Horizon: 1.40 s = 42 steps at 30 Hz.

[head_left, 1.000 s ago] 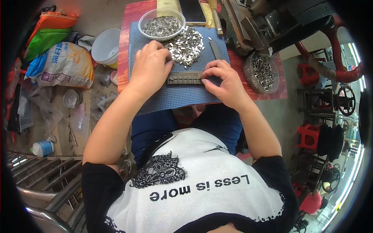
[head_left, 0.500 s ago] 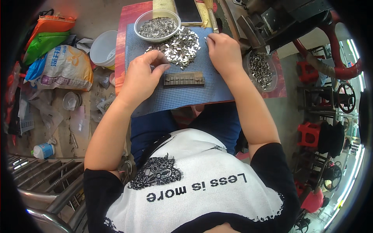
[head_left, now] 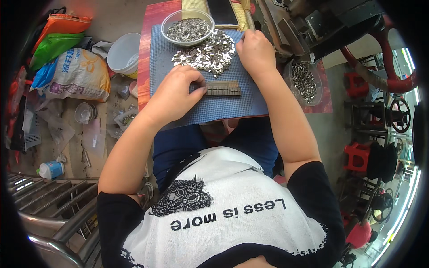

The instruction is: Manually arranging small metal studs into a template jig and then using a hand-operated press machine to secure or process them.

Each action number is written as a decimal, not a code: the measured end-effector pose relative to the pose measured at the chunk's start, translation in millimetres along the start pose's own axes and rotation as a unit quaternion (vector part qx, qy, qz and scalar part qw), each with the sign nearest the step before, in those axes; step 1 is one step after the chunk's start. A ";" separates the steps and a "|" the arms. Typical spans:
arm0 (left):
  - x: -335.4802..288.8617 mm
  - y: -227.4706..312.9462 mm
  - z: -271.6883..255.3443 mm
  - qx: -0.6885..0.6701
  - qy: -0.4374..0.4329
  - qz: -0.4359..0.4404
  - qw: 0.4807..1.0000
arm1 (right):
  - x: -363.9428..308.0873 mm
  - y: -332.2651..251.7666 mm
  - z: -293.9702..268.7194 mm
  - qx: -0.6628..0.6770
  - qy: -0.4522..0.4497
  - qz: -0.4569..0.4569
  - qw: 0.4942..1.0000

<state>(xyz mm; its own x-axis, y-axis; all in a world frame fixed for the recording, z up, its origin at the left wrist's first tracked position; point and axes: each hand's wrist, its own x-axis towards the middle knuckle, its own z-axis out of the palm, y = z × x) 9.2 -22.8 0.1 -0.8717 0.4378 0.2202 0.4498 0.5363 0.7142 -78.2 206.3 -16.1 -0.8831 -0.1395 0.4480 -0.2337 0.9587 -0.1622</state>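
Observation:
A dark slotted metal block (head_left: pixel 223 88) lies on the blue ribbed mat (head_left: pixel 223 109), toward its near side. My left hand (head_left: pixel 176 94) has its thumb and forefinger closed about the block's left end, which they hide. Above it, a pile of small shiny metal pieces (head_left: pixel 210 58) spreads over the mat. My right hand (head_left: pixel 257 51) is at the mat's right edge beside the pile, fingers curled together; whatever is in them is hidden. Behind the pile, a clear round bowl (head_left: pixel 165 35) holds more of the small metal pieces (head_left: pixel 188 29).
A phone-like dark slab (head_left: pixel 222 12) and a brush (head_left: pixel 248 15) lie at the back. On the right, a clear tub (head_left: pixel 318 89) of metal pieces stands below dark machinery (head_left: pixel 304 31). A white bucket (head_left: pixel 123 53) and a printed sack (head_left: pixel 80 76) are to the left.
My left hand has come nearer and right, from beside the pile onto the block's left end. My right hand has stayed near the mat's right edge. The whole view has shifted slightly.

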 end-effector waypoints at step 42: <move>5.1 -5.9 13.2 0.008 0.053 0.061 0.997 | -50.6 -28.8 -34.0 0.258 -0.165 -0.037 0.951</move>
<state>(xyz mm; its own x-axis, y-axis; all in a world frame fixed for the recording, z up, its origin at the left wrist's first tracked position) 4.6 -14.2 -11.7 -0.8250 0.4231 0.3746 0.5568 0.4953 0.6669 -13.0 194.2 -4.1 -0.9159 -0.3544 0.1884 -0.3943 0.7062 -0.5881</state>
